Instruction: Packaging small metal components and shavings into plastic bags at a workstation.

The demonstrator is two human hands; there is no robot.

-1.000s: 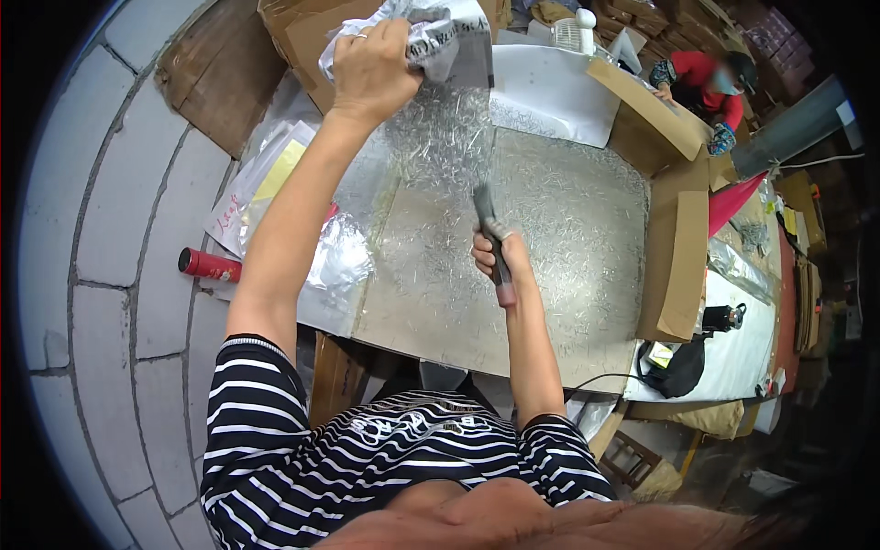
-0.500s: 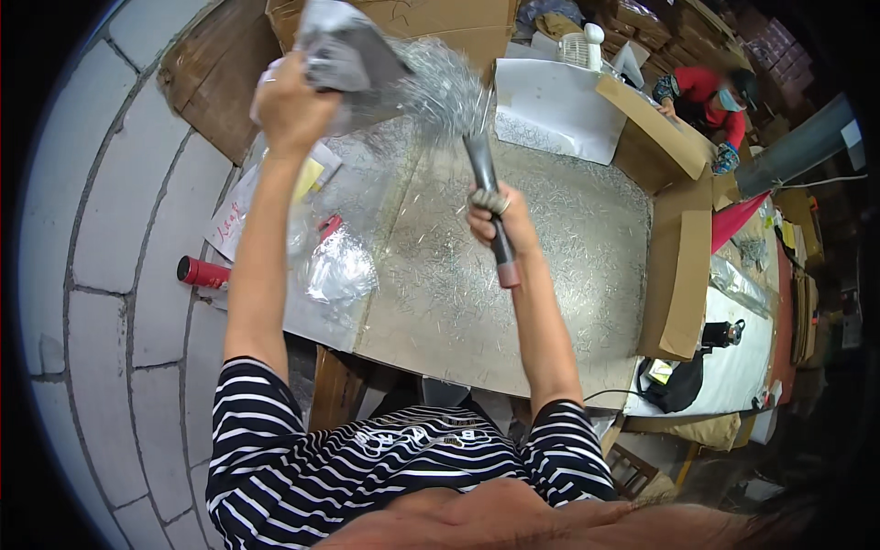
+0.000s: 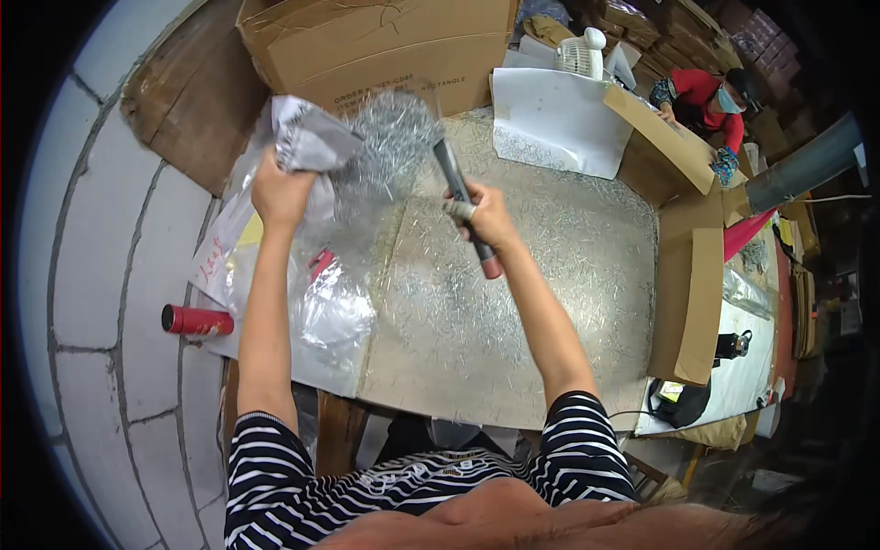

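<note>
My left hand (image 3: 280, 194) is closed around a bunched grey-white cloth or bag (image 3: 316, 137), over the far left of the table. Beside it spreads a blurred, bristling mass of thin silvery metal pieces (image 3: 394, 137); whether it hangs from the cloth or the tool I cannot tell. My right hand (image 3: 486, 218), with a pale wrap on a finger, grips a dark rod-shaped tool (image 3: 448, 165) with a reddish butt end (image 3: 493, 268). The tool's far end points at the metal mass. Many similar thin pieces lie scattered over the tabletop (image 3: 513, 321).
A large cardboard box (image 3: 385, 55) stands at the back, and cardboard walls (image 3: 689, 302) edge the right side. Clear plastic (image 3: 335, 312), a small red object (image 3: 321, 264) and a red flask (image 3: 197, 320) lie left. A co-worker (image 3: 706, 101) is at the far right.
Both hands have come lower and nearer to me, the cloth and metal mass with them. The tool has shifted left. The whole view has tilted slightly.
</note>
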